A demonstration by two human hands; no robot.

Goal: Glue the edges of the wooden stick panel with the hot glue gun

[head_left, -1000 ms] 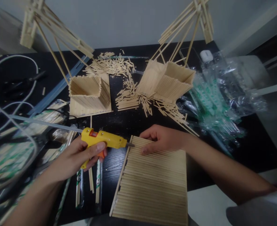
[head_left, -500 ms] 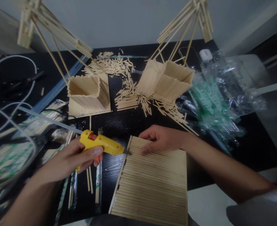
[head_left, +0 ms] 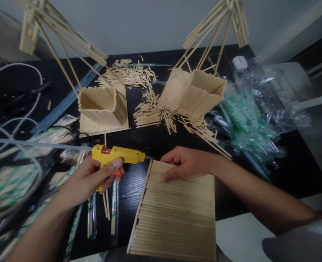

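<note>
My left hand (head_left: 91,178) is closed round the handle of a yellow glue gun (head_left: 117,155), a finger on its orange trigger. A clear glue stick (head_left: 40,145) juts out of its back to the left. The gun's nozzle points at the far left corner of a flat panel of wooden sticks (head_left: 174,214) lying on the black table (head_left: 155,140). My right hand (head_left: 187,163) rests on the panel's far edge, fingers curled down and pressing it flat.
Two square stick boxes (head_left: 102,105) (head_left: 195,92) with long stick frames stand behind. Loose cut sticks (head_left: 150,109) lie scattered between them. Crumpled plastic wrappers (head_left: 256,109) fill the right side. White cables (head_left: 13,120) and wrapped chopsticks (head_left: 91,218) lie at the left.
The glue gun dipped along the panel's left edge, then lifted back up to the panel's far left corner and levelled out. My right hand stayed on the panel.
</note>
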